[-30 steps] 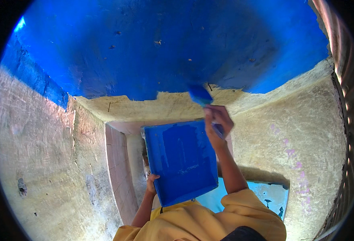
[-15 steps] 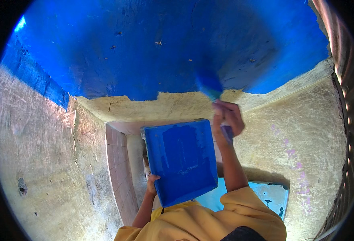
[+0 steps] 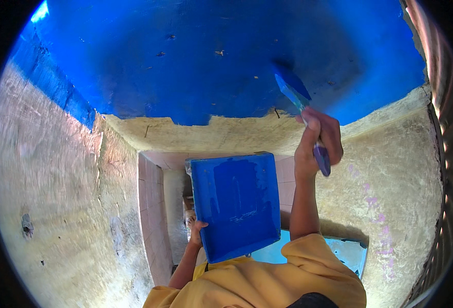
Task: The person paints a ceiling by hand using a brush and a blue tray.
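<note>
My right hand [image 3: 320,138] is wrapped round the handle of a paintbrush [image 3: 294,91]. The blue-coated bristles point up and to the left, at the blue-painted part of the wall [image 3: 226,66]; their tips seem to meet its surface. At its lower edge the blue ends raggedly above a bare beige strip. Lower down, my left hand [image 3: 197,233] grips the left edge of a paint tray [image 3: 244,205], thumb over the rim and the other fingers hidden beneath. Wet blue paint coats the tray's inside.
Bare, stained plaster walls stand on the left [image 3: 57,190] and right [image 3: 391,179]. Pinkish tiles [image 3: 152,205] line a recess behind the tray. A light-blue panel [image 3: 344,251] with chipped patches lies below my right arm. Corrugated sheeting [image 3: 450,154] runs along the far right.
My right hand has moved up and to the right with the paintbrush, which now tilts further left. The tray in my left hand stays nearly in place.
</note>
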The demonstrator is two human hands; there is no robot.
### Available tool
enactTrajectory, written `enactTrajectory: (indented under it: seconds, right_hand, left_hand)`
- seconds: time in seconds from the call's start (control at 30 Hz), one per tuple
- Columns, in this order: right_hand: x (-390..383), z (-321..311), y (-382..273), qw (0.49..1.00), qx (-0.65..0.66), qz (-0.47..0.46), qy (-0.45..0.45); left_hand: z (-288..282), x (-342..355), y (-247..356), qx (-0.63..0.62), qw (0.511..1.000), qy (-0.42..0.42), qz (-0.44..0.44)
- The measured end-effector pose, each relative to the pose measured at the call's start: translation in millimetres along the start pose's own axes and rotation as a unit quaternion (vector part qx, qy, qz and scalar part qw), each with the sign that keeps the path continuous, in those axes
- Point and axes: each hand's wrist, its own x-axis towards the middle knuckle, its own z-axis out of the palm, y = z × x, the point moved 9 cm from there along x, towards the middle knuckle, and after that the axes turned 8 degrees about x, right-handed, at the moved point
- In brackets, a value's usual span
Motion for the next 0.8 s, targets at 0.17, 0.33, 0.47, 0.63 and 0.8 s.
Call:
enactTrajectory:
  seconds: [0.17,0.33,0.47,0.63,0.8]
  right_hand:
    - [-52.4,54.6,40.2,0.978,0.055,0.160,-0.122]
    - [-48.6,98.5,55.8,0.978,0.029,0.130,-0.162]
    - [14.1,36.5,11.7,0.999,0.027,0.013,-0.036]
    - [13.0,2.5,-16.2,1.000,0.001,0.000,0.022]
    - [-63.6,93.7,47.8,0.970,0.041,0.166,-0.175]
  left_hand:
    - [-5.0,10.6,-7.3,-0.003,1.000,-0.013,0.002]
    - [-11.4,11.0,-5.1,0.015,1.000,0.015,-0.002]
    - [-6.3,3.6,2.6,0.010,0.999,0.036,-0.008]
    - [15.9,-10.9,17.3,0.000,1.000,0.008,-0.011]
    - [25.3,-14.2,22.6,-0.016,0.999,-0.027,-0.021]
